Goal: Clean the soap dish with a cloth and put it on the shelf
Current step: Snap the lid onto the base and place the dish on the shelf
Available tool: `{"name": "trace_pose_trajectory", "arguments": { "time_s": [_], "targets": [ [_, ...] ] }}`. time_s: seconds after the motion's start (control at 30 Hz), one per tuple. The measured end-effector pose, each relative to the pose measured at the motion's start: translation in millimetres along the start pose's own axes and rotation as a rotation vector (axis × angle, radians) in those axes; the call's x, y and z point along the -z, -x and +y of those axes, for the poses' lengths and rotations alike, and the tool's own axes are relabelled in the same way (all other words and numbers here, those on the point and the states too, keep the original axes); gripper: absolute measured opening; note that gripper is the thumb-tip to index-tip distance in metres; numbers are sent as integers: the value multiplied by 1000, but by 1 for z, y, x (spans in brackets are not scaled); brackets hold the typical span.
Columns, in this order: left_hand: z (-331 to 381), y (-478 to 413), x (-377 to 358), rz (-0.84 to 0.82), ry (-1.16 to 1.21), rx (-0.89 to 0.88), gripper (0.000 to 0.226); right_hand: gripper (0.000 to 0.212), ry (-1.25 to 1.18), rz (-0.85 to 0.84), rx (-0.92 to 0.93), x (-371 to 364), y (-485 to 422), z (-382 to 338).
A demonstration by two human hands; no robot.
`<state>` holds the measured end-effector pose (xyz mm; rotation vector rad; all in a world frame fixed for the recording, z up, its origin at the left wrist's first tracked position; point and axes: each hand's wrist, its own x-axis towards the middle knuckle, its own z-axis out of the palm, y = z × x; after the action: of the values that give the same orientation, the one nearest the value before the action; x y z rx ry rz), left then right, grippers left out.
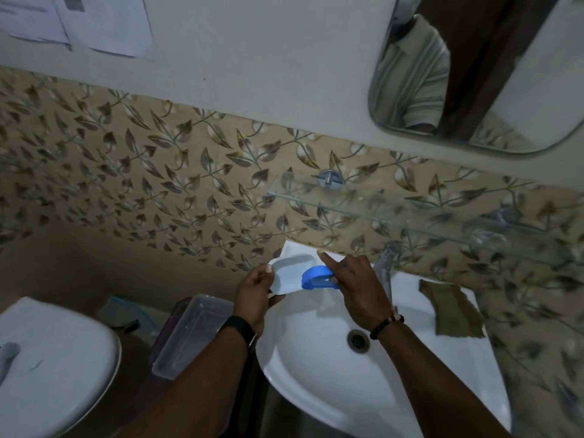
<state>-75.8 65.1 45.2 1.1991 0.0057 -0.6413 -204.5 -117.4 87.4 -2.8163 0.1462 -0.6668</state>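
Note:
My left hand (254, 289) holds a pale white soap dish tray (289, 275) by its left edge, above the back left corner of the sink. My right hand (350, 279) grips a blue soap dish part (317, 277) right beside the white one, index finger stretched out over it. The two parts touch or overlap. An olive cloth (452, 308) lies flat on the sink's right rim, untouched. A glass shelf (395, 216) is fixed to the leaf-patterned wall above the sink.
The white sink (316, 374) has a metal tap (387, 267) at the back and a drain (358, 340). A clear plastic box (189, 333) stands left of the sink, a toilet lid (53, 365) further left. A mirror (474, 74) hangs top right.

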Motion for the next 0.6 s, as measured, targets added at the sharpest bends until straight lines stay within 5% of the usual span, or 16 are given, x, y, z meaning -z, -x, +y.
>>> {"name": "trace_pose_trajectory", "arguments": {
  "time_s": [0.13, 0.6],
  "targets": [
    [-4, 16, -14, -163, -117, -78, 24, 50, 69, -95, 61, 13, 12, -17],
    [-6, 58, -39, -418, -150, -115, 31, 36, -117, 249, -260, 36, 67, -39]
  ]
}}
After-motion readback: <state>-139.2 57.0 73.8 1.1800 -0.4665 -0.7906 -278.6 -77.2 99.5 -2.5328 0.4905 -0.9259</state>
